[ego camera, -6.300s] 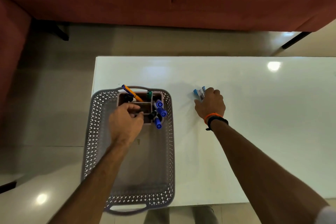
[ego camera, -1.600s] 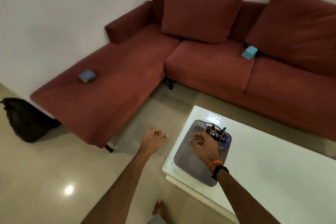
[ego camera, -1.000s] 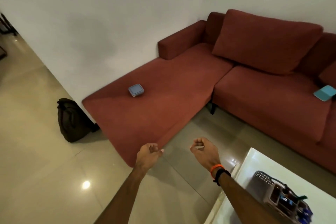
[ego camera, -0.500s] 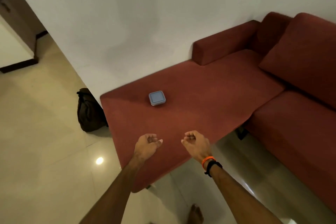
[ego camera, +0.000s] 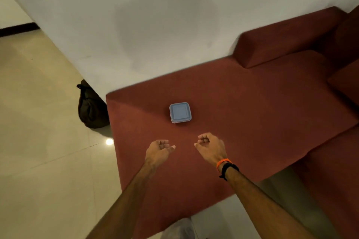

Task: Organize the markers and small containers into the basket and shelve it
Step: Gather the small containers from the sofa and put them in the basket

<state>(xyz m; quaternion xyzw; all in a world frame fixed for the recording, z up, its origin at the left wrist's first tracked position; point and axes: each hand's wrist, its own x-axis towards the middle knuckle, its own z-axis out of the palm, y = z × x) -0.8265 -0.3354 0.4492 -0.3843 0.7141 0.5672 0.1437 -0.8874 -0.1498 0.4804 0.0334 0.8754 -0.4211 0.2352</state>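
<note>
The left hand (ego camera: 158,151) hung just below the middle of the frame, its fingers loosely curled and its thumb pointing right, with nothing in its grasp. Just to the right of it, with a gap between them, the right hand (ego camera: 210,146) was held the same way, fingers loosely bent inward and empty; an orange band (ego camera: 223,162) and a black band (ego camera: 228,170) sat side by side on its wrist. Both forearms ran down to the lower edge of the frame. Both hands were over the flat seat of a red sofa (ego camera: 242,112), which filled the centre and right of the frame. Above the hands, near the middle of the frame and apart from both, a small square blue container (ego camera: 180,112) with its lid on rested on the sofa seat. The sofa's armrest rose in the upper right. A white wall (ego camera: 145,15) spanned the top. At the left, a dark bag (ego camera: 91,108) stood on the pale tiled floor (ego camera: 42,141), against the wall and beside the sofa's end, and a bright spot of reflected light showed on the tiles just below it.
</note>
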